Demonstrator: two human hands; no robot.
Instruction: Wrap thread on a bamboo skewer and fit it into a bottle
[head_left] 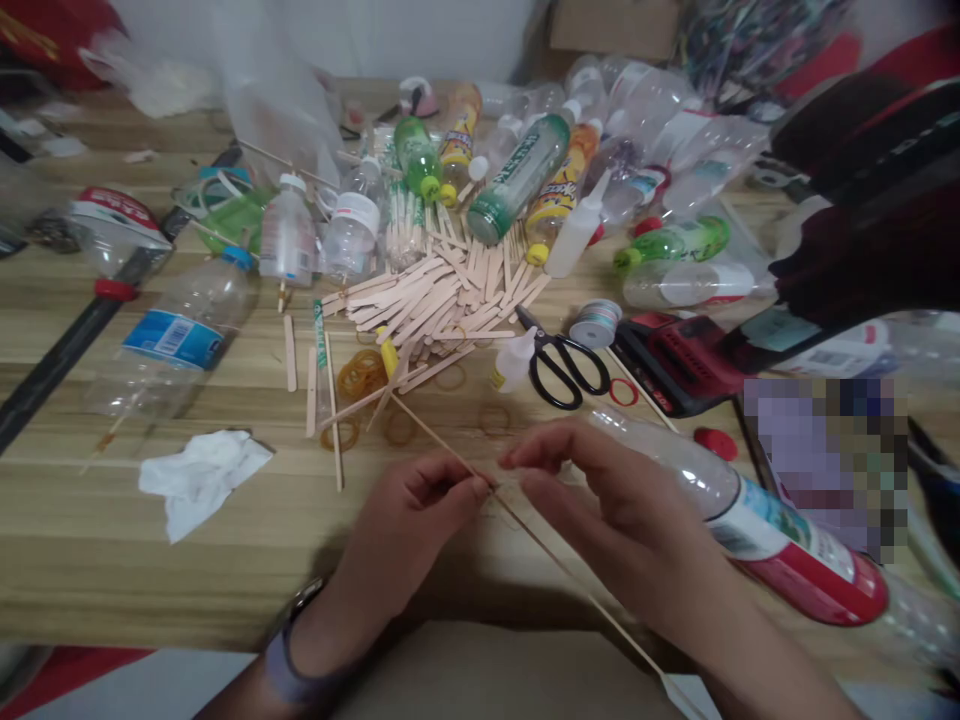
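Observation:
My left hand (427, 520) pinches a long thin wooden stick (551, 553) between thumb and fingertips. The stick slants from the table's middle down past my right wrist. Close to its upper end, flat craft sticks (358, 405) cross one another. My right hand (600, 500) hovers just beside the pinch point, its curved thumb and fingers slightly apart. A faint thin loop (514, 512), perhaps a rubber band, hangs at the stick between the hands. Rubber bands (360, 375) and a small white glue bottle (514, 360) lie beyond my fingers.
A pile of craft sticks (442, 290) covers the table's centre. Black-handled scissors (566, 365) and a thread spool (596, 322) lie right of it. Plastic bottles (521, 180) crowd the back. A red-labelled bottle (810, 550) rests by my right arm; crumpled tissue (202, 480) lies left.

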